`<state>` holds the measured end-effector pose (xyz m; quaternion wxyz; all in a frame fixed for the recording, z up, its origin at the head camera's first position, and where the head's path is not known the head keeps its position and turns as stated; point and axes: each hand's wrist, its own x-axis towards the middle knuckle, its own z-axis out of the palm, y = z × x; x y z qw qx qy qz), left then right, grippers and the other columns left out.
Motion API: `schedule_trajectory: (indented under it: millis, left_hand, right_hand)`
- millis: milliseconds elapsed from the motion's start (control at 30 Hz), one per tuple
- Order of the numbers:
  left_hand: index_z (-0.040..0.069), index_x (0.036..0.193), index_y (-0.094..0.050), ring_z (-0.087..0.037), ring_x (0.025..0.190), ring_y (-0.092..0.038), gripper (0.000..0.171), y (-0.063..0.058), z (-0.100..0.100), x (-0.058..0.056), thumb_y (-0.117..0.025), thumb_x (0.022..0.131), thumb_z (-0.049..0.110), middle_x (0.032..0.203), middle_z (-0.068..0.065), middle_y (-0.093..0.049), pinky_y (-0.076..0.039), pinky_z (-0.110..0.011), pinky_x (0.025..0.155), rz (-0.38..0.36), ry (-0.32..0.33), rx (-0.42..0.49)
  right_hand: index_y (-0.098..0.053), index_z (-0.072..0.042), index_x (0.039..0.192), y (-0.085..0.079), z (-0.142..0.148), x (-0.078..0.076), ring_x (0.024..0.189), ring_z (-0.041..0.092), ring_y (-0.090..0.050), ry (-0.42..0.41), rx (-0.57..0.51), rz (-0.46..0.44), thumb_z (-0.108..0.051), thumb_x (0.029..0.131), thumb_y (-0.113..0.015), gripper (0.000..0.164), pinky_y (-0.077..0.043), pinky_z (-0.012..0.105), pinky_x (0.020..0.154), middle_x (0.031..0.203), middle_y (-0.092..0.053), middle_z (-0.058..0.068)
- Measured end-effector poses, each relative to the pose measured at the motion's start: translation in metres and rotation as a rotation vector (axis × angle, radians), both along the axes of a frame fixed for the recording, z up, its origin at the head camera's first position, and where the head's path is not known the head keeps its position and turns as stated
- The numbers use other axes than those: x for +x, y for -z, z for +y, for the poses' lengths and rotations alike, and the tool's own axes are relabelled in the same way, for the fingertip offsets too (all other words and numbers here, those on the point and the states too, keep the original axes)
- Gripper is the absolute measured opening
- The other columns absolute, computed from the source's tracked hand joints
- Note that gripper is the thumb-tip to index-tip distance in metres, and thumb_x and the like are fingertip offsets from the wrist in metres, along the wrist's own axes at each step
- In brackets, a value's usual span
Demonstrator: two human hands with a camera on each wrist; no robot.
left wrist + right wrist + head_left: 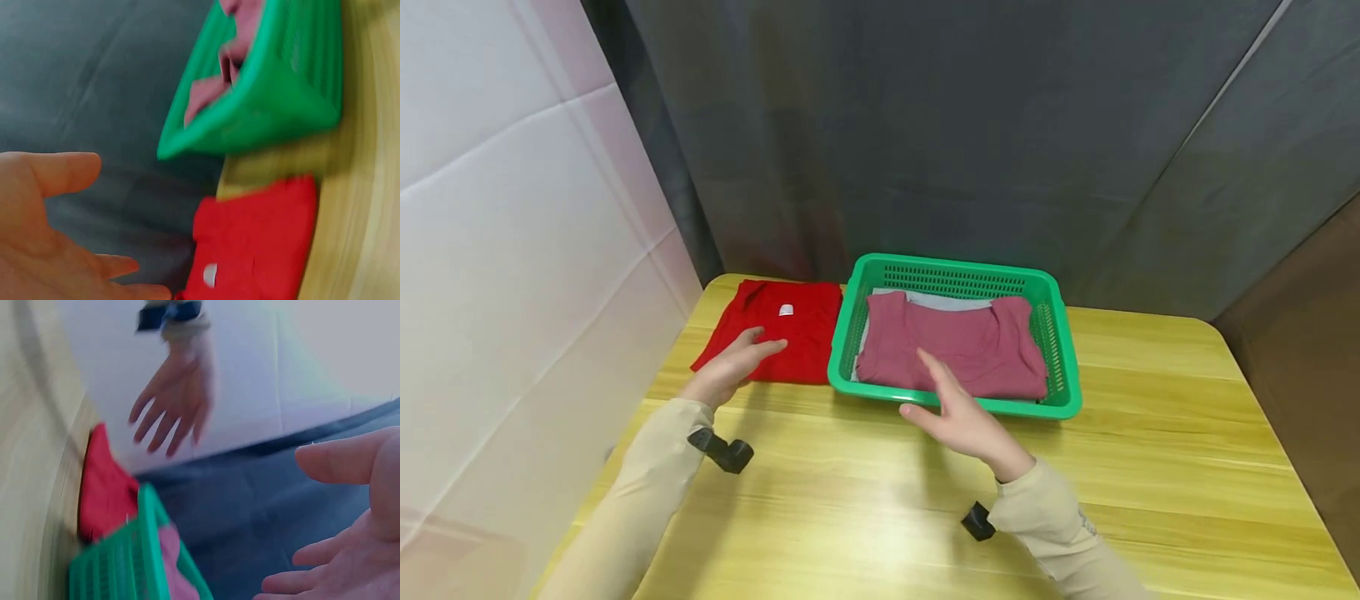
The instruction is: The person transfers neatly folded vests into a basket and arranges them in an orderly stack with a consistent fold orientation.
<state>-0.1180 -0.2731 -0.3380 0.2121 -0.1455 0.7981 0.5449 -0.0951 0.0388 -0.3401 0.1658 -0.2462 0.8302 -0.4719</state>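
Note:
My left hand point(730, 365) hovers over the near part of a folded red garment point(801, 346), fingers extended and holding nothing. A small white label point(786, 310) shows near that garment's far edge. My right hand point(958, 412), also empty with fingers spread, hangs above the near rim of a green plastic basket point(1067, 367). Inside the basket lies a folded dusky-pink garment point(955, 342), on top of a light grey one point(951, 302) that is mostly hidden. In the right wrist view, the left hand point(181, 394) appears with its fingers apart, away from the red cloth.
The wooden table point(820, 500) carries the basket and the red garment near its back edge. Behind them hangs a dark grey curtain point(925, 150). A white panel point(512, 250) borders the left side, and a brown surface point(1307, 358) the right.

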Motion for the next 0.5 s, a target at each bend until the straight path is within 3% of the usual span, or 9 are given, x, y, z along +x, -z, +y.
schedule_trajectory:
  millis: [100, 267, 400, 500]
  left_hand:
    - [0.004, 0.143, 0.011, -0.042, 0.133, -0.006, 0.085, 0.003, -0.014, 0.0, -0.048, 0.09, 0.034, 0.149, -0.022, 0.006, -0.012, -0.058, 0.106, 0.008, -0.012, -0.024]
    - [0.005, 0.143, 0.015, -0.041, 0.134, -0.003, 0.089, 0.01, -0.035, -0.001, -0.05, 0.09, 0.036, 0.149, -0.02, 0.011, -0.01, -0.057, 0.107, -0.002, -0.05, 0.026]
    - [0.005, 0.142, 0.016, -0.039, 0.135, -0.002, 0.092, 0.019, -0.046, -0.005, -0.051, 0.089, 0.037, 0.149, -0.018, 0.014, -0.01, -0.052, 0.109, -0.03, -0.111, 0.088]
    - [0.005, 0.142, 0.017, -0.038, 0.136, -0.001, 0.091, 0.026, -0.051, -0.009, -0.05, 0.09, 0.036, 0.149, -0.018, 0.015, -0.01, -0.048, 0.11, -0.049, -0.142, 0.099]
  right_hand:
    - [-0.011, -0.004, 0.145, -0.001, -0.021, 0.007, 0.136, 0.029, -0.013, -0.057, -0.047, 0.005, -0.021, 0.088, -0.057, 0.075, -0.021, 0.051, 0.106, 0.15, -0.013, 0.014]
    - [-0.014, -0.005, 0.144, 0.008, -0.057, 0.016, 0.136, 0.026, -0.018, -0.174, -0.067, -0.036, -0.022, 0.088, -0.056, 0.072, -0.022, 0.048, 0.107, 0.149, -0.017, 0.011]
    - [-0.015, -0.009, 0.145, 0.029, -0.086, 0.023, 0.134, 0.025, -0.022, -0.229, -0.016, -0.159, -0.027, 0.088, -0.057, 0.073, -0.025, 0.045, 0.107, 0.149, -0.019, 0.008]
    - [-0.017, -0.011, 0.145, 0.046, -0.104, 0.025, 0.133, 0.027, -0.025, -0.219, 0.007, -0.256, -0.028, 0.087, -0.06, 0.074, -0.026, 0.044, 0.106, 0.148, -0.021, 0.008]
